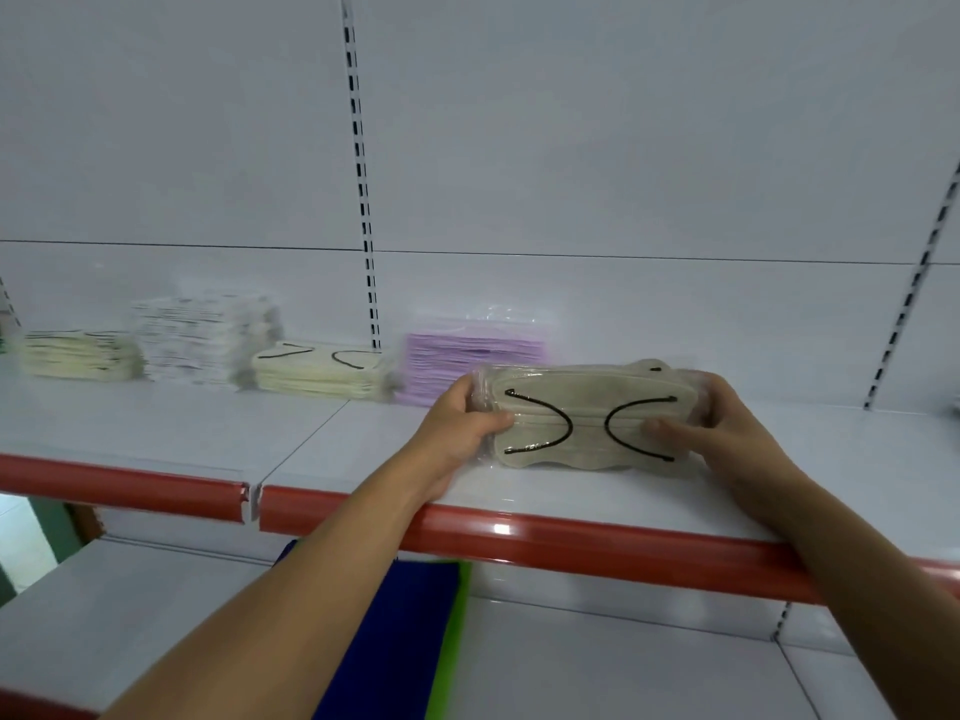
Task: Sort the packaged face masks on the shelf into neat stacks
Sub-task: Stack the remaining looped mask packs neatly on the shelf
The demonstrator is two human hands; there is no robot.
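Observation:
A clear-wrapped pack of beige face masks point(589, 394) with black ear loops is on the white shelf point(363, 444), right of centre. My left hand point(460, 423) grips its left end, thumb on top. My right hand point(717, 418) grips its right end, thumb on top as well. Behind the pack stands a stack of purple mask packs point(467, 356). Further left lie a cream stack with black loops point(319, 374), a taller white stack point(208, 335) and another cream stack point(80, 356) at the far left.
A red strip point(519, 537) runs along the shelf's front edge. Slotted uprights point(363, 200) rise on the white back panel. On the lower shelf point(156, 615) lies a blue and green cloth point(410, 615).

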